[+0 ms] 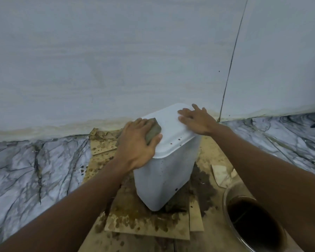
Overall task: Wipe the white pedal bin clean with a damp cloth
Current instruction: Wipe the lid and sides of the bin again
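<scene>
Two bare hands were on the lid of the white pedal bin (168, 171), which stood on stained, wet sheets of cardboard (145, 224) against the pale wall (116, 60), near the dark vertical joint in that wall.

1. Left hand (136, 144): positioned at the lid's left edge, fingers curled and closed around a grey-brown damp cloth (153, 132). The cloth was bunched under the fingers and thumb and pressed against the lid surface.
2. Right hand (196, 119): laid flat on the far right part of the lid, fingers spread, holding nothing.
3. Lid condition: several small dark spots were visible near its front edge, between the two hands.

Marble-patterned floor (35, 170) lay on either side of the cardboard. A round container (251, 224) holding dark liquid sat at lower right, near the bin but apart from it.
</scene>
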